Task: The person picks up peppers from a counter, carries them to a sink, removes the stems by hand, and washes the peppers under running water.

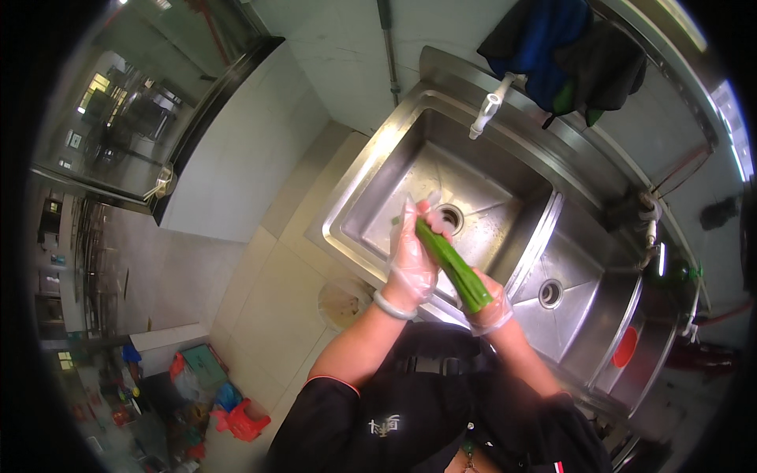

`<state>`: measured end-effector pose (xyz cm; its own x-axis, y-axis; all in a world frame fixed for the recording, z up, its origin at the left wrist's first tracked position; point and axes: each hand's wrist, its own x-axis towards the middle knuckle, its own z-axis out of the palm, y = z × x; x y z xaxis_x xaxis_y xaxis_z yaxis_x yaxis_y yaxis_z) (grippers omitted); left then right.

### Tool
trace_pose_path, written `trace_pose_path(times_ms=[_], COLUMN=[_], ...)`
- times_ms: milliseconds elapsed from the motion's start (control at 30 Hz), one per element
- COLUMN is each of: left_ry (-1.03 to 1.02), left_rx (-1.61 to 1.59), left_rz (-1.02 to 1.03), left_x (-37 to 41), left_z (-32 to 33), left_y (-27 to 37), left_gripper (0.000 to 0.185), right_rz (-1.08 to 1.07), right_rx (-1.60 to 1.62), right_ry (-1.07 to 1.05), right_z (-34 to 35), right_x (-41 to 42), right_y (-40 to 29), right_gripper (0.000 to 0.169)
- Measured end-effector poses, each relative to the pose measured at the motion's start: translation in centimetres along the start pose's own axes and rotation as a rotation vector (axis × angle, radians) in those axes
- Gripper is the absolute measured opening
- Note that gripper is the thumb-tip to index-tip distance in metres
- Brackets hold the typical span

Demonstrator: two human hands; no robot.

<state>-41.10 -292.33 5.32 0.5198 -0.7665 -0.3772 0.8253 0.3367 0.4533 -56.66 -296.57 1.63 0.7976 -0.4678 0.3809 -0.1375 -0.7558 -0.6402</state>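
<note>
A long green vegetable (452,265), like a peeled gourd or stem, lies slanted between my hands above the large left basin (378,189) of a stainless steel sink. My left hand (414,260), in a clear plastic glove with a pale band at the wrist, is closed around its far end. Its fingers curl over near the drain (449,219). Under the near end is my right hand (494,301), also gloved, with the vegetable resting along the palm and wrist. Most of the right fingers are hidden behind it, so I cannot tell whether they hold anything else.
A white tap (488,112) juts over the left basin, below dark cloths (556,59). The middle basin (568,331) adjoins it; a red round object (624,347) sits farther right. On the floor stand a round lined container (345,304) and a red plastic bag (245,420).
</note>
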Motion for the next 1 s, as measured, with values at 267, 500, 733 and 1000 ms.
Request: trace_pose_path(times_ms=[267,500,733,1000], left_ry=[0.136,0.164,0.062,0.04], left_rx=[-0.015,-0.004,-0.032,-0.003], left_rz=[-0.002,-0.038,-0.099,-0.138], left_x=[-0.1,-0.8,-0.8,-0.9], left_z=[-1.2,-0.9,-2.5,-3.4], left_y=[-2.1,-2.9,-3.3,-3.4], left_gripper=[0.027,0.032,0.035,0.041], right_rz=[0.176,0.124,0.052,0.2], right_rx=[0.199,0.131,0.155,0.254], right_ry=[-0.172,-0.091,-0.041,-0.165], right_z=[0.7,2.0,3.8,4.4], right_x=[-0.5,-0.6,-1.0,-0.7], right_y=[0.4,1.2,3.1,3.9], right_gripper=[0.025,0.03,0.024,0.015])
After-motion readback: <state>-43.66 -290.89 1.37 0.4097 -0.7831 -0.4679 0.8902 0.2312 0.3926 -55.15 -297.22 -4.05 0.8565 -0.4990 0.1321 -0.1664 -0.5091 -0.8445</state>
